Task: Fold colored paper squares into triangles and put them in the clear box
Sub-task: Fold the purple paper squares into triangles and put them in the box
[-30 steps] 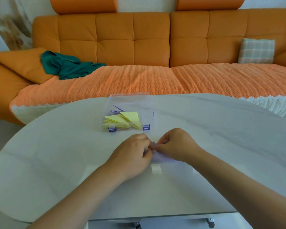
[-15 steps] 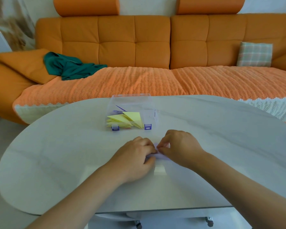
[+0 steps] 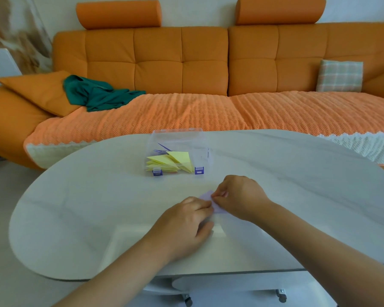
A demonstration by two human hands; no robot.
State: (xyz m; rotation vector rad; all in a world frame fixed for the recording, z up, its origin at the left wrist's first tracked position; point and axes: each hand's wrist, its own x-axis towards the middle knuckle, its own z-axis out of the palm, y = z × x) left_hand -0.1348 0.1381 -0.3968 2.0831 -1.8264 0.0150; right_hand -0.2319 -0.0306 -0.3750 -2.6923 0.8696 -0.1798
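Surface: white oval surface (image 3: pixel 98 207), with an orange sofa (image 3: pixel 155 63) behind it.
Room count: two headrest rolls (image 3: pixel 119 14), one orange cushion (image 3: pixel 38 89), one plaid cushion (image 3: pixel 339 75), one green cloth (image 3: pixel 98 94).
Box: one clear box (image 3: pixel 201 149) far-centre on the surface; the yellow triangles (image 3: pixel 171 161) piled inside cannot be counted.
Paper: one lilac paper (image 3: pixel 206 194) lies on the surface between the hands.
Right hand (image 3: pixel 239 196) grip: clamped on the paper's edge.
Left hand (image 3: pixel 184 222) grip: fingertips on the paper; cannot tell whether they pinch or press.

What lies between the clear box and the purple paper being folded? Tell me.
Only bare tabletop, as the head view shows; the clear box and purple paper sit apart.
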